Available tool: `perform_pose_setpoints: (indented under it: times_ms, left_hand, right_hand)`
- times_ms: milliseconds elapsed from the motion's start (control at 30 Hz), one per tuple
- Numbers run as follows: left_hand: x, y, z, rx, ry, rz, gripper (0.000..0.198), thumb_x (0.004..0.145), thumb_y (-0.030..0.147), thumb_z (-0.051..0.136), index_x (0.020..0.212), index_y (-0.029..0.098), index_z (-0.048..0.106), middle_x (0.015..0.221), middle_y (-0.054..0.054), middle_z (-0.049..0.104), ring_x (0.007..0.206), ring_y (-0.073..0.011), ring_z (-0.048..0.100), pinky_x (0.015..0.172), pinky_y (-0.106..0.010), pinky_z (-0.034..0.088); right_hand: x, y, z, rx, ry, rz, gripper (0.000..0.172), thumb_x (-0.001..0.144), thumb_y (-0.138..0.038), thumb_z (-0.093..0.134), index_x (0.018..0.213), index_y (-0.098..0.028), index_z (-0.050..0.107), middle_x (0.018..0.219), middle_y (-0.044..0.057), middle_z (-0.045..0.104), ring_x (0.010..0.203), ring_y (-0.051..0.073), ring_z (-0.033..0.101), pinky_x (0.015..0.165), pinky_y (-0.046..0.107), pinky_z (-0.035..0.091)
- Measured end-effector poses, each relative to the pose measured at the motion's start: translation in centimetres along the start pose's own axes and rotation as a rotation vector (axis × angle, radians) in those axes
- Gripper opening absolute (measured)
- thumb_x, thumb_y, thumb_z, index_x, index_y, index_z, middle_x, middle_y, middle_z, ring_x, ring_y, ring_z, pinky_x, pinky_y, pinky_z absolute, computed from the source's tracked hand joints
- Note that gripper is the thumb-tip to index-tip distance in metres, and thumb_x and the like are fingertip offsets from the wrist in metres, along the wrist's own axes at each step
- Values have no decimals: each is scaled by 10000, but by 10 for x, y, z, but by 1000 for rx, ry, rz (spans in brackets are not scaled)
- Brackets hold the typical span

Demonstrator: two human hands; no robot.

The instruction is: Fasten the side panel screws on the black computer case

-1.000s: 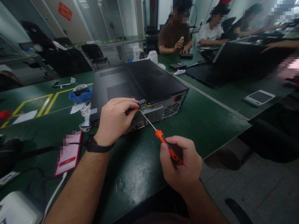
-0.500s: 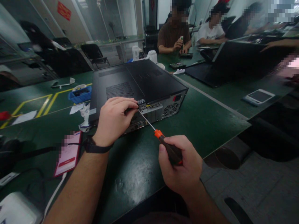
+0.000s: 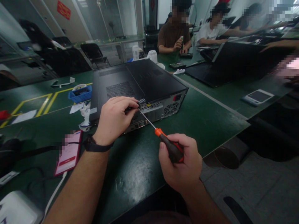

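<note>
Orange and dark grey, a screwdriver point(image 3: 167, 143) is gripped in the right hand point(image 3: 184, 161), its handle wrapped by curled fingers, the thumb pressed along the near side. Its thin metal shaft point(image 3: 147, 119) is angled up and to the left, toward the rear of a black case point(image 3: 151, 76), where the tip is met by the left hand point(image 3: 116, 116). That hand is bent at the case's rear edge, its fingers and thumb drawn nearly together; whether anything is pinched between them cannot be told, the spot being hidden by the fingers. A black band point(image 3: 98, 147) is worn on the left wrist.

The case is laid flat on a green tabletop point(image 3: 198, 124), its rear panel, with a round fan grille point(image 3: 171, 109), turned to the near side. Beside the left forearm, a phone point(image 3: 70, 152) is placed face up. To the left of the case, a blue bin point(image 3: 80, 95) is set near crumpled plastic point(image 3: 85, 116). Farther back, a slim object point(image 3: 181, 40) is held upright by a person in a brown shirt point(image 3: 174, 35).
</note>
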State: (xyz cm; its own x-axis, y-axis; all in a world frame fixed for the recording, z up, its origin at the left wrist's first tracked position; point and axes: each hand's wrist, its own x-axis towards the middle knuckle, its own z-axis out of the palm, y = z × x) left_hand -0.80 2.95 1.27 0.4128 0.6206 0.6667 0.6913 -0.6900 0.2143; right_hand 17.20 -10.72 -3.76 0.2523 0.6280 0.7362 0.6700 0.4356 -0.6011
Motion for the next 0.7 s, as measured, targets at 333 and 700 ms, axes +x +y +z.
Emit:
perform_pose_setpoints:
  times_ms: [333, 700]
  left_hand:
    - [0, 1, 0, 28, -8, -6, 87, 881, 164, 676, 894, 218, 744, 1071, -29, 817, 1030, -211, 761, 978, -370, 568]
    - [0, 1, 0, 20, 21, 37, 69, 884, 157, 694, 890, 201, 748, 1032, -33, 823, 1029, -204, 764, 974, -345, 564]
  right_hand:
    - [4, 3, -1, 120, -35, -108, 302, 818, -49, 649, 1071, -201, 584, 928, 17, 647, 815, 133, 646, 710, 291, 557]
    - [3, 5, 0, 141, -28, -98, 272, 836, -61, 652, 1070, -185, 591, 922, 18, 647, 821, 123, 643, 724, 273, 543]
